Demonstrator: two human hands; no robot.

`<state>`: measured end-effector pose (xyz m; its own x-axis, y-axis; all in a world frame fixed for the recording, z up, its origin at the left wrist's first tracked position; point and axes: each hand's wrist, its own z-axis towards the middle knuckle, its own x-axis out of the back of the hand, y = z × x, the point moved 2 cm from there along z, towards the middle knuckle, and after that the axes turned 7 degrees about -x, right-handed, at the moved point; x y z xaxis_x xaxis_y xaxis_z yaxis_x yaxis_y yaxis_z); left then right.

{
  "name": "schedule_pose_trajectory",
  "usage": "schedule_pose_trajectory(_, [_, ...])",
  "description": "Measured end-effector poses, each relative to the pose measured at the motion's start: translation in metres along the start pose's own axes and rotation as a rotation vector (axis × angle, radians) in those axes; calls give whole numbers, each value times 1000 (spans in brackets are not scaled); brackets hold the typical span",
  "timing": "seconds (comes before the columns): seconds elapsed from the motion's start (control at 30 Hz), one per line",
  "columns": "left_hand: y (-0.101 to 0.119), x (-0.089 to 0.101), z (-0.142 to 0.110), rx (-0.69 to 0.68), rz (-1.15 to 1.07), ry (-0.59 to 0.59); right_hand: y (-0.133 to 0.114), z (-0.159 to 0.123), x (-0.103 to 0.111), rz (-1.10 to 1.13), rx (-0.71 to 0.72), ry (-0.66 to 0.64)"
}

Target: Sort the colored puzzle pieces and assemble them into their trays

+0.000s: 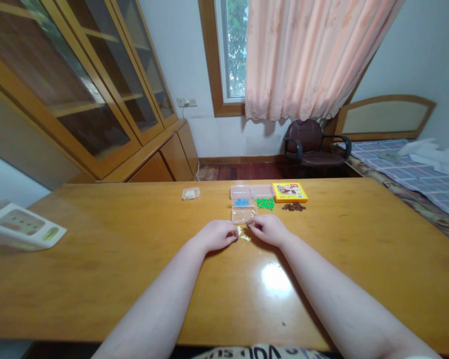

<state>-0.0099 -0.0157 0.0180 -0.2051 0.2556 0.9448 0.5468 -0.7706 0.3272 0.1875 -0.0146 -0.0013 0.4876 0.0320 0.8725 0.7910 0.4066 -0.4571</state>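
Observation:
My left hand and my right hand rest on a glossy wooden table, fingertips curled towards each other. Between them lie small pale yellow pieces, and I cannot tell whether either hand holds one. Just beyond my fingers sits a small clear plastic box. Farther on are loose blue pieces, green pieces and brown pieces. Two clear plastic boxes stand next to a yellow product box.
A small clear container lies on the table's far side, and a white box sits at the left edge. Beyond the table stand a glass-fronted wooden cabinet, a dark office chair and a bed.

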Motion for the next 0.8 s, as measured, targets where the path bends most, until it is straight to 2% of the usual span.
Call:
schedule_pose_trajectory(0.1, [0,0,0,10,4,-7,-6,-2,-3,54,90,-139])
schedule_pose_trajectory(0.3, [1,-1,1,19,-20,26,-6,0,-7,63,73,-217])
schedule_pose_trajectory(0.37, [-2,-2,3,39,-25,100,-6,0,-8,58,71,-229])
schedule_pose_trajectory(0.47, [-8,-3,8,145,21,277,-7,0,-7,54,83,-240])
schedule_pose_trajectory(0.53, [-11,-3,9,201,54,342,-8,0,-6,35,85,-240])
schedule_pose_trajectory(0.63, [-10,-1,7,168,63,305,-11,0,-6,-21,86,-226])
schedule_pose_trajectory(0.8, [-1,3,1,17,19,151,-13,0,-6,-38,81,-205])
